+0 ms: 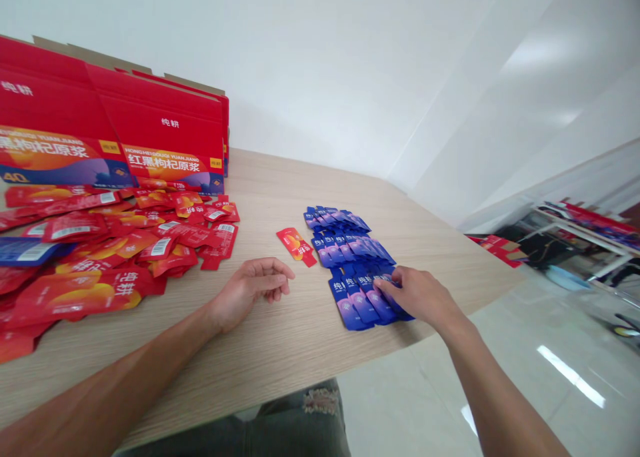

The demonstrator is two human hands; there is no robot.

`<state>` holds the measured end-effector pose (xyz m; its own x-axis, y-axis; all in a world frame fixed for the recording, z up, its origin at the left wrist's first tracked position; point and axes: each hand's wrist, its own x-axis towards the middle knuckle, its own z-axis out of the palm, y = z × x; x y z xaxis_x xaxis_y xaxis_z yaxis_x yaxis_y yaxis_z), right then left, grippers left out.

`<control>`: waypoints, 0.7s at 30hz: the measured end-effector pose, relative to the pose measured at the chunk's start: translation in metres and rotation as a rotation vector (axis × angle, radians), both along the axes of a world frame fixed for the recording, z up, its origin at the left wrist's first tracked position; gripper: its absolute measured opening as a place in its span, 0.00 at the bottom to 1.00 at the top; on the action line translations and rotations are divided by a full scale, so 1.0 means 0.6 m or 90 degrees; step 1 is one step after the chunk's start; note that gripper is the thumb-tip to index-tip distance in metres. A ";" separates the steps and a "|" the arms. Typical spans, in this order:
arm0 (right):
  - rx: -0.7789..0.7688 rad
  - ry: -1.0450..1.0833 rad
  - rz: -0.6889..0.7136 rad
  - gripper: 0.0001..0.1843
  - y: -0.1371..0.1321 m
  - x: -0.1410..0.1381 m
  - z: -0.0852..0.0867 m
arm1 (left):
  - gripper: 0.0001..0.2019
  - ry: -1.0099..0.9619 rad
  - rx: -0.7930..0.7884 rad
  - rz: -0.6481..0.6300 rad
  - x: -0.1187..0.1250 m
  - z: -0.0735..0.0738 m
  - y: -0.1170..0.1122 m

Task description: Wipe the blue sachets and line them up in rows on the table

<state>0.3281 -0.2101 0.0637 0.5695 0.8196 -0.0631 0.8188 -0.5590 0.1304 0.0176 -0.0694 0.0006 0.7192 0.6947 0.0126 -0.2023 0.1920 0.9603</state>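
My right hand (417, 296) rests on the near end of several blue sachets (350, 257) laid in overlapping rows on the wooden table (280, 337); its fingers press on the nearest sachets. My left hand (253, 289) hovers just above the table with fingers loosely curled and nothing in them. A single red sachet (297, 246) lies between my left hand and the blue rows.
A heap of red sachets (110, 257) covers the left of the table, with one blue sachet (25, 250) among them. Flat red cartons (125, 137) lean against the white wall behind. The table edge runs near my right wrist; tiled floor and a rack lie beyond.
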 end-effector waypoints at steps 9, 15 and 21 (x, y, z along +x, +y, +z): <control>0.048 -0.027 -0.027 0.22 -0.014 0.039 0.016 | 0.16 -0.007 0.008 -0.001 0.001 -0.002 0.001; 0.128 -0.040 0.024 0.16 -0.007 0.014 0.042 | 0.16 -0.003 0.015 0.000 0.003 -0.005 0.002; 0.265 0.119 0.345 0.08 0.069 -0.145 0.058 | 0.15 -0.007 0.018 0.020 0.015 -0.013 -0.003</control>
